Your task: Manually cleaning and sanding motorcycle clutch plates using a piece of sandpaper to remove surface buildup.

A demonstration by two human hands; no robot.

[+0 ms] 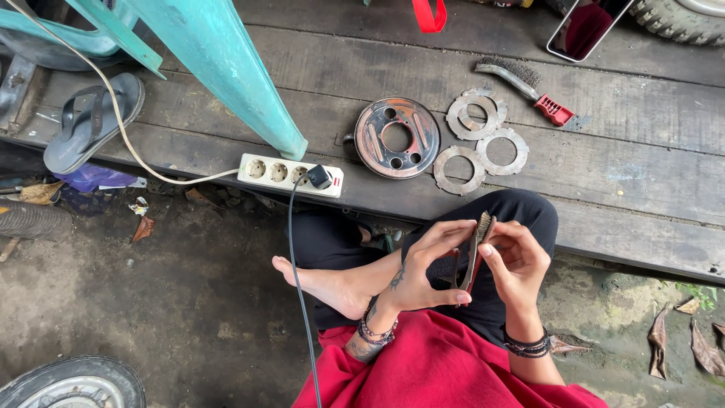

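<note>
Person sits cross-legged on the ground, red shirt, black trousers, bare foot (313, 276) out to the left

Left hand (427, 268) and right hand (517, 261) meet over the lap, both closed on 1 thin disc (474, 253) held edge-on to the camera. Left fingers curl over its near face, thumb below; right fingertips pinch its upper rim. Disc looks dark and rusty, with a pale worn patch at its top edge; its face cannot be made out from this angle. Bead bracelets on both wrists, a tattoo on the left forearm

On the plank platform (619, 162) just ahead of the knees: 1 round dark plate (397, 138) with a centre hole and rust-orange marks, and to its right 3 grey rings (481, 140), notched at the rims, lying flat and close together, 2 of them overlapping. Beyond the rings a wire brush (521, 83) with a red handle. A phone (585, 29) lies at the far edge, screen up

Left of the plate a white power strip (291, 174) sits at the platform edge, 1 black plug in it, black cable (300, 295) running down past the foot. A teal leg (226, 72) stands slanted behind the strip. 1 grey sandal (94, 121) lies on the planks far left. A tyre (72, 381) shows at the bottom-left corner, dry leaves (683, 332) on the dirt at right
</note>
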